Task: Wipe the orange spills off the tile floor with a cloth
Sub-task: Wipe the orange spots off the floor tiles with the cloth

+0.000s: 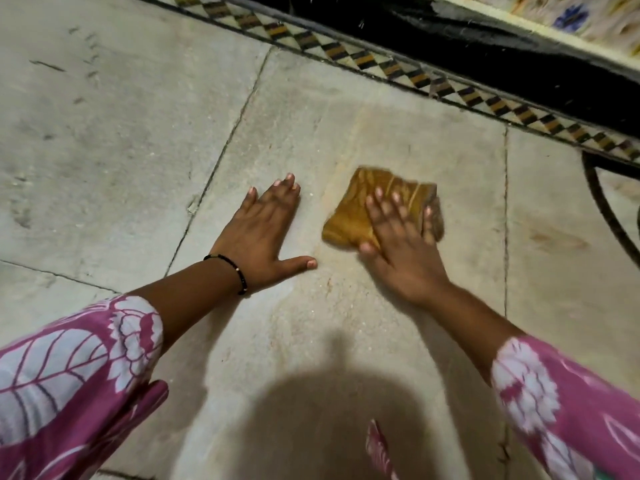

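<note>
Right hand (401,244) fingers (384,211) spread flat, pressing down on top of a folded orange-brown cloth (360,209); thumb at the cloth's near edge, little finger over its right edge. Not a pinch, just palm and fingers laid on it. Hand and cloth are motion-blurred. Cloth lies on the pale stone tile floor (311,126), mid-tile, right of centre, well apart from the patterned border.

Left hand (261,233) fingers extended and close together, thumb out to the right, palm flat on the same tile, holding nothing. It sits just beside the cloth on its left, not touching it. Black beaded bracelet (228,271) on the left wrist.

Faint orange smear (554,239) on the next tile to the right, past the grout line, near the cloth but apart from it. Pale tan streak on the tile running up from the cloth's left side.

Both forearms bare, pink sleeves (79,368) with white leaf print at the lower corners. Diamond-pattern mosaic border strip (381,60) runs diagonally across the top, black band (502,64) beyond it. Person's shadow falls on the floor at bottom centre.
</note>
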{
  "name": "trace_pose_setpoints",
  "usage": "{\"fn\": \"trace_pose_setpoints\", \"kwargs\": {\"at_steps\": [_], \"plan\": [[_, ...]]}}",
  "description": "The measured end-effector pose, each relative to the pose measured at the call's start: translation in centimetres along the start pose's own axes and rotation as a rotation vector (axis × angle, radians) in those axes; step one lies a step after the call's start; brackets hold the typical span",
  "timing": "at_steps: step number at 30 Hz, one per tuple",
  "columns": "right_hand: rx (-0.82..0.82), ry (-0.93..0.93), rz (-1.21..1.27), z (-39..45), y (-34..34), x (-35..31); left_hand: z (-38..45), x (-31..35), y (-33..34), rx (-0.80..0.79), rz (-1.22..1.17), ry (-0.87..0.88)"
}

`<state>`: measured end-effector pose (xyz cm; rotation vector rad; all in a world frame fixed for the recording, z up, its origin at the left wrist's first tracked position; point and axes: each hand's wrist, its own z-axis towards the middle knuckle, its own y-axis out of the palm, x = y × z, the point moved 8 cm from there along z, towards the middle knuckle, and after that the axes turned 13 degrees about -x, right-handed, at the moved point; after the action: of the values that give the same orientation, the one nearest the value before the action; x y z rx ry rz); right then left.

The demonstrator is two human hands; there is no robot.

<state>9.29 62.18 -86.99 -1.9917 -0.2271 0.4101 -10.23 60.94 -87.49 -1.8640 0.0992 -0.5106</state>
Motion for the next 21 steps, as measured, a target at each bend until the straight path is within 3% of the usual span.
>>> {"fn": "trace_pose_setpoints", "kwargs": {"at_steps": [4, 7, 10, 14, 18, 21], "plan": [[-0.092, -0.015, -0.047, -9.7, 3.9, 2.1, -0.2, 0.4, 0.3, -0.029, 0.021, 0.010], [-0.088, 0.145, 0.038, -14.1, 4.2, 6.1, -0.1, 0.4, 0.6, -0.030, 0.041, -0.005], [0.007, 0.394, 0.123, -13.0, 3.1, 7.7, 0.0, 0.8, 0.5, -0.009, 0.047, 0.003], [0.191, 0.750, 0.226, -5.5, 0.6, 7.2, 0.1, 1.6, 1.1, -0.003, 0.057, 0.023], [0.125, 0.478, 0.125, 1.3, -1.1, 2.4, 0.5, 1.2, 1.1, -0.006, 0.075, -0.019], [0.165, 0.205, -0.002, -0.4, -0.2, -0.4, 0.5, 1.1, 1.2, -0.018, 0.085, -0.028]]}}
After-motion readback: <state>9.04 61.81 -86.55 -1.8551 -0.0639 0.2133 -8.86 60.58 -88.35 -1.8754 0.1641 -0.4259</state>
